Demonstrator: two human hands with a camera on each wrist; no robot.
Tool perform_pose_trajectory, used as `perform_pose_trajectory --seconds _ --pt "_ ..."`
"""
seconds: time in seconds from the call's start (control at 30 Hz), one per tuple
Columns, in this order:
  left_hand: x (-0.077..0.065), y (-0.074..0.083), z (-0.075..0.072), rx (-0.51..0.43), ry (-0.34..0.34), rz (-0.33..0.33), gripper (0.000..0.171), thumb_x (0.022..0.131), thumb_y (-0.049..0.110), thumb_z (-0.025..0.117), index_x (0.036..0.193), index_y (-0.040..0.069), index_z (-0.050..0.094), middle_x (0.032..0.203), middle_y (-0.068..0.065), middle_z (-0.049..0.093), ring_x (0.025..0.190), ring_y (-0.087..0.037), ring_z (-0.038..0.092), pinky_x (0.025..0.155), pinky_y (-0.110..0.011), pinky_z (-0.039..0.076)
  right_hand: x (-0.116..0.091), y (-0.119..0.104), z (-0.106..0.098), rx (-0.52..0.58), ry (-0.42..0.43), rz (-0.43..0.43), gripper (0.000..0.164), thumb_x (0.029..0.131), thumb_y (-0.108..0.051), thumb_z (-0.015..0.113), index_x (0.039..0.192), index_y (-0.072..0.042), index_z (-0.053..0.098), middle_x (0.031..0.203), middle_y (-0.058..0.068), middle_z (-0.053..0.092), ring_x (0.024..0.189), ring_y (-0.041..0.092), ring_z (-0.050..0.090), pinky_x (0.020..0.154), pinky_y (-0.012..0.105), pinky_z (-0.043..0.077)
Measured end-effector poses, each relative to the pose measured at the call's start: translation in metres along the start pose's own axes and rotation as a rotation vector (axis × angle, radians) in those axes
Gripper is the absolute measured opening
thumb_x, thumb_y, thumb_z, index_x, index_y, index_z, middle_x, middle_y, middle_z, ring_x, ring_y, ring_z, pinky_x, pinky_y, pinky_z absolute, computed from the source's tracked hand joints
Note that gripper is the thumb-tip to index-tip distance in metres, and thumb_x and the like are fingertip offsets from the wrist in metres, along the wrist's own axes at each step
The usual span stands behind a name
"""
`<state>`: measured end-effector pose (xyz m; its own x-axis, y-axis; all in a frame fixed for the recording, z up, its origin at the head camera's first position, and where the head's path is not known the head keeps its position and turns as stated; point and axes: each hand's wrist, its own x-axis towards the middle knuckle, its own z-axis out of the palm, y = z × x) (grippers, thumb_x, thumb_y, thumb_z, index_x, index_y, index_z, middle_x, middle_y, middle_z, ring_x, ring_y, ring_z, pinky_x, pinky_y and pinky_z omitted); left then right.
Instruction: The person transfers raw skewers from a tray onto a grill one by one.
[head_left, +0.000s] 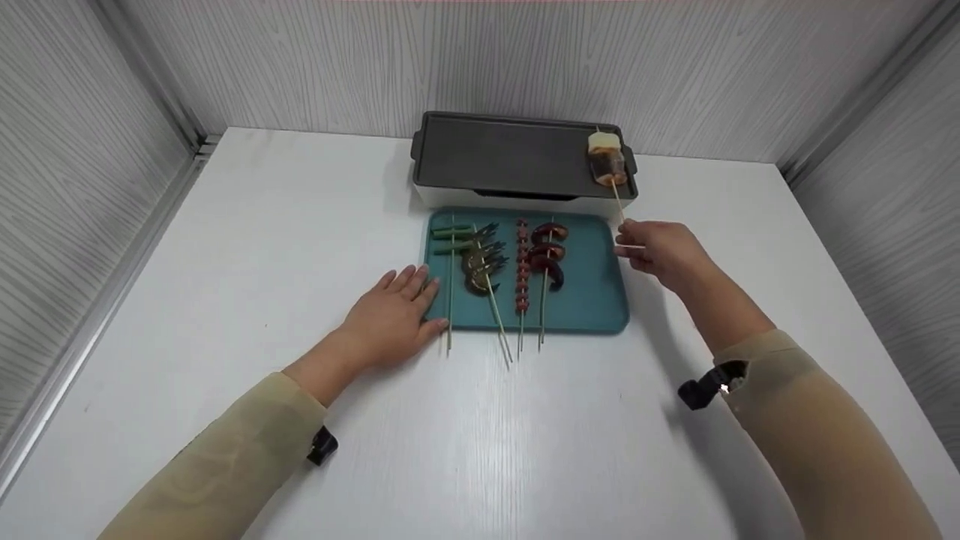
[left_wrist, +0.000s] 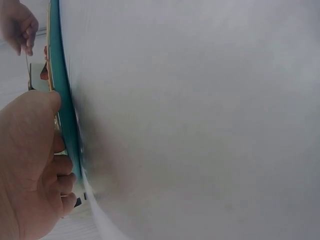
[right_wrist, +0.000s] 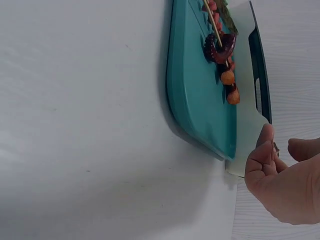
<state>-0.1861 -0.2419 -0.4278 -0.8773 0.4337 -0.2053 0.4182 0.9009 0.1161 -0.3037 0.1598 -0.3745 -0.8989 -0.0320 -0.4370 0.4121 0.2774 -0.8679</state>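
Over the right end of a black-topped grill (head_left: 510,154), my right hand (head_left: 667,251) pinches the stick of a skewer (head_left: 607,161) with pale and browned chunks on it. The chunks overlap the grill plate in the head view. My left hand (head_left: 386,322) rests at the left edge of a teal tray (head_left: 592,300), fingers extended and thumb by its front corner. On the tray lie a green vegetable skewer (head_left: 453,240), a shrimp skewer (head_left: 478,270), a skewer of small red pieces (head_left: 523,270) and a skewer of dark red octopus tentacles (head_left: 550,253).
The tray sits directly in front of the grill's white base (head_left: 450,199). Several stick ends stick out past the tray's front rim. Wood-grain panels (head_left: 337,67) wall the white table (head_left: 480,450) at the back and both sides.
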Motion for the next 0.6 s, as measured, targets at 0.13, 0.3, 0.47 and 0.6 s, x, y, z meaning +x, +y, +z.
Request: perform_pose_trajectory --seconds 0.13,0.3,0.47,0.6 --pt "0.001 -0.001 -0.002 -0.007 0.005 0.002 0.076 0.114 0.053 0.037 0.167 0.001 0.026 0.174 -0.022 0.016 0.162 -0.038 0.013 0.130 -0.054 0.011 -0.016 0.006 -0.002 0.008 -0.031 0.003 0.059 0.113 -0.037 0.053 0.158 0.001 0.046 0.142 0.012 0.056 0.113 0.013 0.066 0.106 0.032 0.050" --pt "0.002 -0.001 -0.004 0.000 0.005 0.001 0.076 0.114 0.053 0.037 0.167 0.001 0.026 0.174 -0.022 0.017 0.162 -0.038 0.014 0.130 -0.055 0.011 -0.037 0.014 0.000 0.026 -0.077 0.004 0.059 0.112 -0.036 0.055 0.158 0.000 0.046 0.139 0.015 0.057 0.108 0.012 0.068 0.098 0.027 0.053" --pt "0.002 -0.001 -0.001 0.010 -0.001 0.004 0.075 0.114 0.053 0.038 0.167 0.001 0.026 0.174 -0.023 0.017 0.161 -0.039 0.015 0.130 -0.055 0.012 -0.057 0.027 0.009 0.028 -0.134 0.013 0.056 0.113 -0.034 0.055 0.156 0.001 0.047 0.135 0.017 0.060 0.104 0.014 0.069 0.091 0.026 0.054" --pt "0.001 0.000 -0.001 0.008 0.003 0.006 0.075 0.114 0.052 0.038 0.167 0.000 0.027 0.173 -0.023 0.018 0.161 -0.040 0.015 0.130 -0.056 0.012 -0.068 0.037 0.017 0.048 -0.190 0.026 0.055 0.113 -0.032 0.056 0.155 0.003 0.048 0.128 0.015 0.066 0.100 0.014 0.071 0.086 0.025 0.054"
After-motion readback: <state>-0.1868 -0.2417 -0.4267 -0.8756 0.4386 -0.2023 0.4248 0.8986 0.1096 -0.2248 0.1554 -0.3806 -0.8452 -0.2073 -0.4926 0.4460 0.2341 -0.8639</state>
